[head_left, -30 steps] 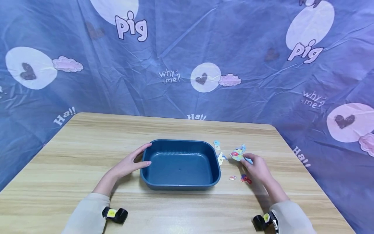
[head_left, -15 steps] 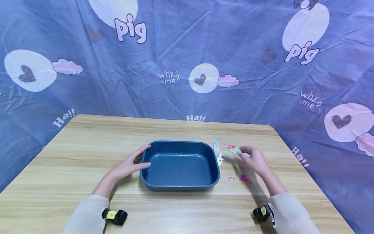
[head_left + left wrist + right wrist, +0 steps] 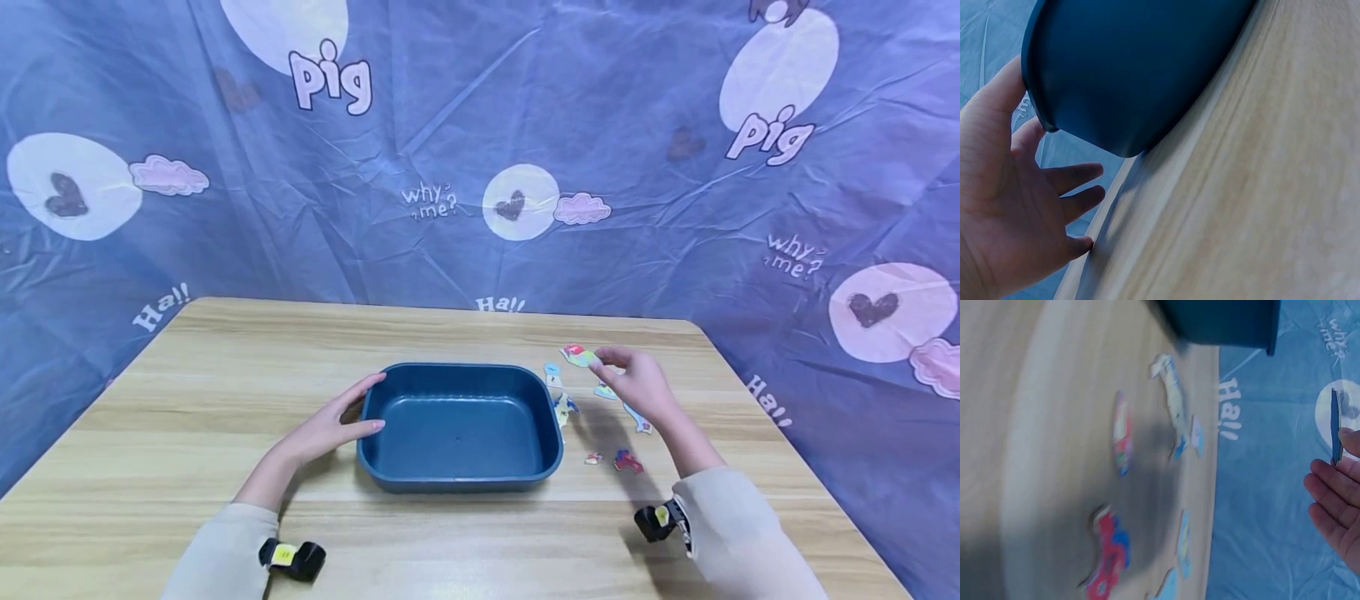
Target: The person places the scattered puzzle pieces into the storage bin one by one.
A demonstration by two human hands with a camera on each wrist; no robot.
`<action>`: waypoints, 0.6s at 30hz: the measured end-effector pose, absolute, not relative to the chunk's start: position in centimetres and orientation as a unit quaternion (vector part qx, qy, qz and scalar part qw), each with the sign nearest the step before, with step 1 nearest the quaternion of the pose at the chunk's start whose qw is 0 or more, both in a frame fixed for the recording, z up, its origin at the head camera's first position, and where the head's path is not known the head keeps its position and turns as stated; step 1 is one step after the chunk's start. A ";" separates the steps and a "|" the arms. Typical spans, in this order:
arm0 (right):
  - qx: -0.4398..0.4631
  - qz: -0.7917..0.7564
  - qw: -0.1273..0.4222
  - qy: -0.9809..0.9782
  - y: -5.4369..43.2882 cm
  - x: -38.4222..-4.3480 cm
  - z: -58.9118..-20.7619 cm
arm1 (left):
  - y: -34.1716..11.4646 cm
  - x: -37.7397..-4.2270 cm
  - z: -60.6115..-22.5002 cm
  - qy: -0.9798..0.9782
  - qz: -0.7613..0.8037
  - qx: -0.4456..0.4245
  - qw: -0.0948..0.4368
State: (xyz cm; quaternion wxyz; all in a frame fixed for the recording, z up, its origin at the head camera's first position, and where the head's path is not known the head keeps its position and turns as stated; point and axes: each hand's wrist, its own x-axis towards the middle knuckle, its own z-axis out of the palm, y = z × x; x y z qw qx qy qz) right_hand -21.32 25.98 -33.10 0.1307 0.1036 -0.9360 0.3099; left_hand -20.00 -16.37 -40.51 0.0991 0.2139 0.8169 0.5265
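My right hand pinches a thin, flat printed cutout, coloured red and yellow-green, between thumb and fingers. The cutout is raised off the table, and in the right wrist view it appears edge-on with a dark back. Under and around this hand lie other flat cutouts: a light blue one, a red and blue one and a small reddish one. My left hand rests on the left rim of a dark blue rectangular bin, thumb and index finger spread along it, the other fingers loosely extended.
Beside the bin's right wall lie a white and blue cutout and a pale one with a light blue top. The wooden table ends at a blue printed cloth behind it.
My right hand has lifted the red and yellow-green cutout and carried it left and farther back. Light blue cutouts beneath the hand now show. The left hand stays on the bin.
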 end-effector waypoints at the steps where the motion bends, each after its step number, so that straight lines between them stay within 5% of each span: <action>1: 0.104 0.312 0.130 -0.936 25.8 -21.4 -32.9 | -16.4 -20.0 -40.5 0.817 0.525 0.215 0.098; 18: 0.118 0.368 0.135 -0.912 20.4 -23.0 -30.8 | -16.8 -20.6 -40.6 0.822 0.518 0.213 0.105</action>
